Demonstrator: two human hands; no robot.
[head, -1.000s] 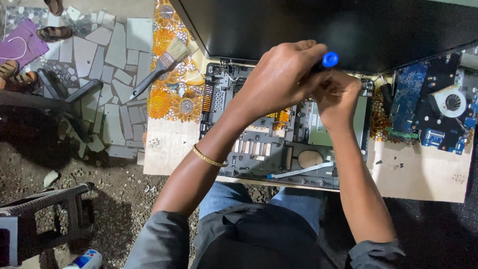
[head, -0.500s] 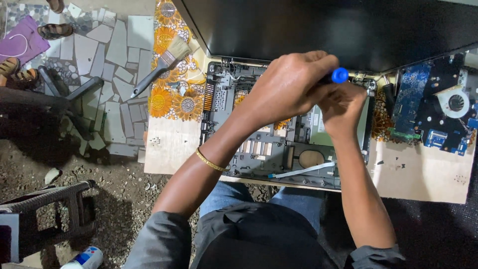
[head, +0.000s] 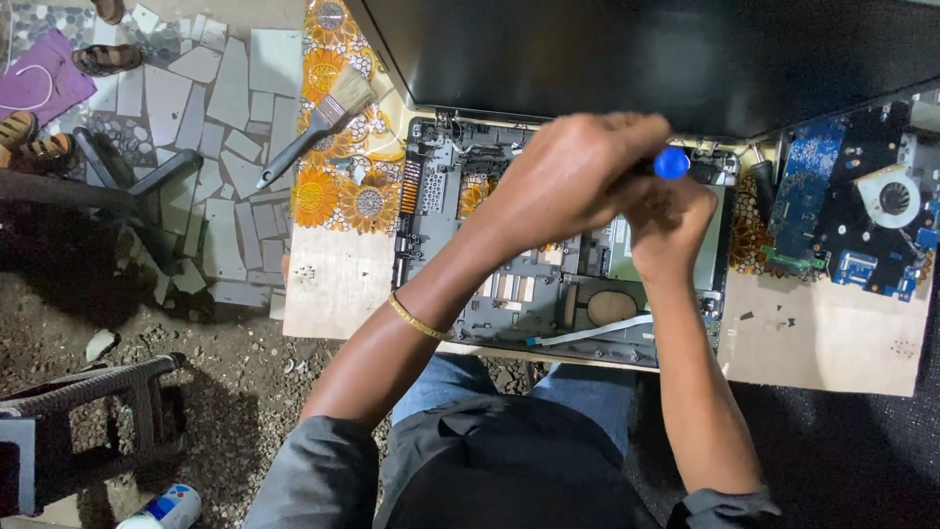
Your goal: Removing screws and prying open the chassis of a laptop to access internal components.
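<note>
Left hand [head: 573, 181] is wrapped tight around the blue-capped screwdriver [head: 671, 163], and that cap now sits a touch lower and further toward 3 o'clock than 1 second ago. Right hand [head: 666, 230] curls just under it, touching; what it grips, I cannot tell. Both work over the opened laptop base [head: 441, 206] on the table [head: 333, 284]. The paintbrush [head: 318, 125] lies unmoved at 10 o'clock.
</note>
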